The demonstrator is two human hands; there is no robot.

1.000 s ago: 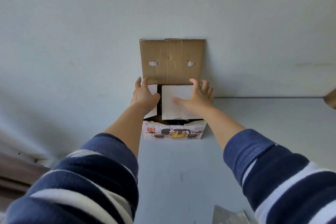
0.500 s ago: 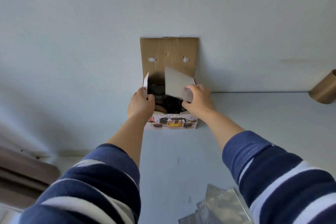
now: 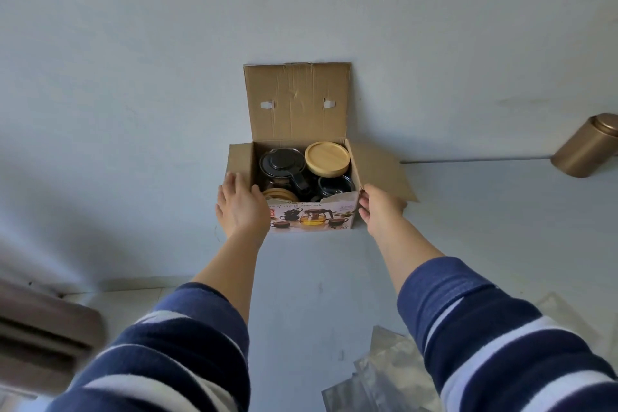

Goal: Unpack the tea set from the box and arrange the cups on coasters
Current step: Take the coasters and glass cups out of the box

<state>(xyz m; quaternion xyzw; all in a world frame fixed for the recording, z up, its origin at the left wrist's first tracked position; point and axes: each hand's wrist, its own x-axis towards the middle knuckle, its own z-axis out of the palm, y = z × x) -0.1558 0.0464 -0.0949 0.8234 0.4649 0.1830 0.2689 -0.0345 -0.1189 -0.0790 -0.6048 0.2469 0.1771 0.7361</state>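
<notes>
- The cardboard box (image 3: 309, 216) sits on the pale table (image 3: 301, 294) at about 12 o'clock from me, its back against the wall (image 3: 167, 43), and it now stands fully open.
- A second ago the two white-faced side flaps lay shut over the top under my palms; half a second ago I was lifting them; now both are folded outward.
- The left flap (image 3: 239, 157) stands out at 9 o'clock of the opening, and the right flap (image 3: 381, 170) slopes away toward 3 o'clock.
- The tall back flap (image 3: 297, 100) stands upright against the wall, as before.
- My left hand (image 3: 240, 204) is open with fingers spread, lying against the box's near-left corner and the foot of the left flap.
- My right hand (image 3: 378, 207) has its fingers curled at the near-right corner, thumb and fingertips pinching the torn front edge there.
- The contents, hidden earlier, are now in sight: a black-lidded teapot (image 3: 282, 165) at the back left and a round bamboo coaster (image 3: 327, 154) at the back right.
- A second bamboo disc (image 3: 279, 194) shows at the front left, and a dark glass cup (image 3: 336, 186) at the front right; all remain inside the box.
- A gold tin canister (image 3: 585, 147) lies tilted at 2 o'clock, well apart from the box.
- Crumpled clear plastic wrap (image 3: 384, 378) lies near me at 5 o'clock.
</notes>
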